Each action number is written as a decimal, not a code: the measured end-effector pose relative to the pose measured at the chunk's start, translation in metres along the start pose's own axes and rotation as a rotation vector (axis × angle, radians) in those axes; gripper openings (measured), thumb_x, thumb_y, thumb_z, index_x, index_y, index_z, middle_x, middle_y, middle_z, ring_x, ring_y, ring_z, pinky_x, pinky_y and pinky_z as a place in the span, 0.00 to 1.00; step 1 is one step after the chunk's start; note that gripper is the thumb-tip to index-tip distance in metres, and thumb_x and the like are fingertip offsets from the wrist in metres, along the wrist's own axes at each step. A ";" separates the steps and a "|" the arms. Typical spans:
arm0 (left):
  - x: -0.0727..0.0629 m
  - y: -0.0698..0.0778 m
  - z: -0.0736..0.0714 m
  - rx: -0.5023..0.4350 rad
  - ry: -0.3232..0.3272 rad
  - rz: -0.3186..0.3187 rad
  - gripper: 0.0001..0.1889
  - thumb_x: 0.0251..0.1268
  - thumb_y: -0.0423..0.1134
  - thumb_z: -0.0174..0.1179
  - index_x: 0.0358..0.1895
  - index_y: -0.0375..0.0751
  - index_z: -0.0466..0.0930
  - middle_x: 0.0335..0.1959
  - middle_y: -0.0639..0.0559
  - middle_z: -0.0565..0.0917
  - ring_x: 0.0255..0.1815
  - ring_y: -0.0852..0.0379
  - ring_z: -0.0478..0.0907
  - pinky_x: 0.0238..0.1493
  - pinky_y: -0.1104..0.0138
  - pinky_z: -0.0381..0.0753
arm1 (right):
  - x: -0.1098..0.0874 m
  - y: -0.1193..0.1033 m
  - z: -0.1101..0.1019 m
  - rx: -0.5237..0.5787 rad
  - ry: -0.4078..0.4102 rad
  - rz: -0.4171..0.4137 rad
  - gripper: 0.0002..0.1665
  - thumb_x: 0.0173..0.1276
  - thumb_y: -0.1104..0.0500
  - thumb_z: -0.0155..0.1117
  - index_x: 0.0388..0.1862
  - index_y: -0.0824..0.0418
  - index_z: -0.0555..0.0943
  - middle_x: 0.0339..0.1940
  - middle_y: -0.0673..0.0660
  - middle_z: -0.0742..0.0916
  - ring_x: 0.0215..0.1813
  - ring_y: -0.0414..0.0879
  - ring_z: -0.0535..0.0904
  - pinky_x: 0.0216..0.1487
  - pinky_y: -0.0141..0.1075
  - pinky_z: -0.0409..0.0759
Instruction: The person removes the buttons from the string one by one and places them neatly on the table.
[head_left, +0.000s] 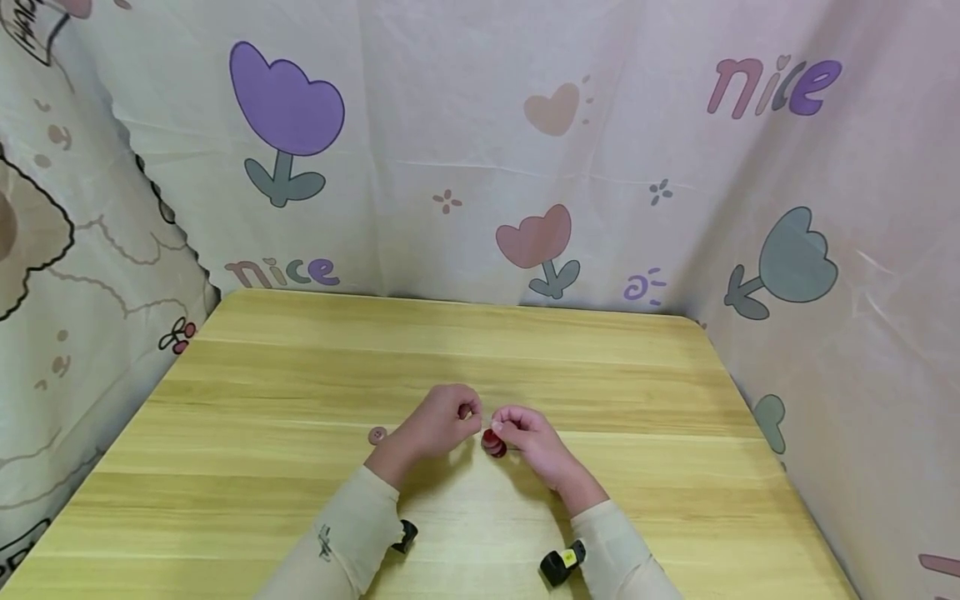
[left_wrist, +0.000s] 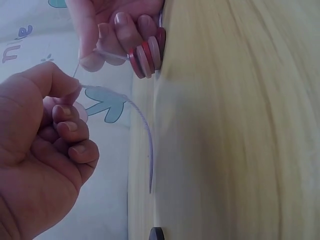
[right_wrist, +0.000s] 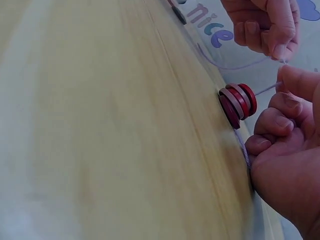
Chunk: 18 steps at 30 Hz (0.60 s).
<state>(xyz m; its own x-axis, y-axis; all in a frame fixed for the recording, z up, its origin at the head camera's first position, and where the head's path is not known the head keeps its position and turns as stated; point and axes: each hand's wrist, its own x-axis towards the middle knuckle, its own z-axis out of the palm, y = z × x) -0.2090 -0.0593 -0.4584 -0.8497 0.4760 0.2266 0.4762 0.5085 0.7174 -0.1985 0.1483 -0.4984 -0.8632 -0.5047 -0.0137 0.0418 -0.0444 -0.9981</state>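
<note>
A stack of red and pink buttons [head_left: 493, 444] sits on a thin pale string [left_wrist: 145, 120], low between my hands and close to the tabletop. My left hand [head_left: 446, 421] pinches the string between thumb and forefinger, with a loose tail hanging from it in the left wrist view. Just to the right, my right hand [head_left: 528, 437] pinches the string beside the stack. The two sets of fingertips are close together. In the right wrist view, more string [right_wrist: 241, 145] runs from beneath the buttons toward the heel of my right hand. The fingers partly hide the string between them.
A single pinkish-brown button [head_left: 377, 435] lies on the wooden table [head_left: 300, 358], left of my left wrist. Black wrist cameras [head_left: 562, 564] are strapped at both sleeves. A patterned cloth [head_left: 450, 108] hangs behind the table and along both sides.
</note>
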 end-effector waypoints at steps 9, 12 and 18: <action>-0.005 -0.002 -0.008 -0.008 0.057 -0.060 0.11 0.59 0.26 0.57 0.27 0.48 0.75 0.21 0.56 0.68 0.23 0.61 0.64 0.25 0.67 0.65 | 0.001 -0.001 -0.005 -0.103 -0.007 0.030 0.16 0.77 0.62 0.56 0.43 0.78 0.75 0.35 0.67 0.82 0.39 0.52 0.79 0.46 0.40 0.78; -0.008 -0.005 -0.013 -0.019 0.097 -0.096 0.10 0.59 0.26 0.57 0.27 0.47 0.74 0.20 0.55 0.67 0.23 0.60 0.63 0.25 0.67 0.64 | 0.001 -0.002 -0.006 -0.124 -0.003 0.031 0.16 0.77 0.60 0.58 0.43 0.77 0.76 0.36 0.65 0.82 0.39 0.51 0.78 0.45 0.39 0.77; -0.012 -0.013 -0.027 0.008 0.181 -0.093 0.09 0.60 0.27 0.58 0.27 0.45 0.75 0.21 0.55 0.67 0.23 0.59 0.64 0.26 0.65 0.64 | 0.001 -0.001 -0.007 -0.127 -0.006 0.037 0.15 0.76 0.60 0.59 0.43 0.75 0.77 0.37 0.64 0.84 0.41 0.51 0.78 0.45 0.38 0.76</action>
<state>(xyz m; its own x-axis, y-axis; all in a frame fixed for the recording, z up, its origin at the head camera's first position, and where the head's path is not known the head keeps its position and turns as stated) -0.2109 -0.0905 -0.4526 -0.9167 0.2904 0.2745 0.3947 0.5506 0.7355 -0.2024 0.1536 -0.4976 -0.8594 -0.5089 -0.0507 0.0094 0.0835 -0.9965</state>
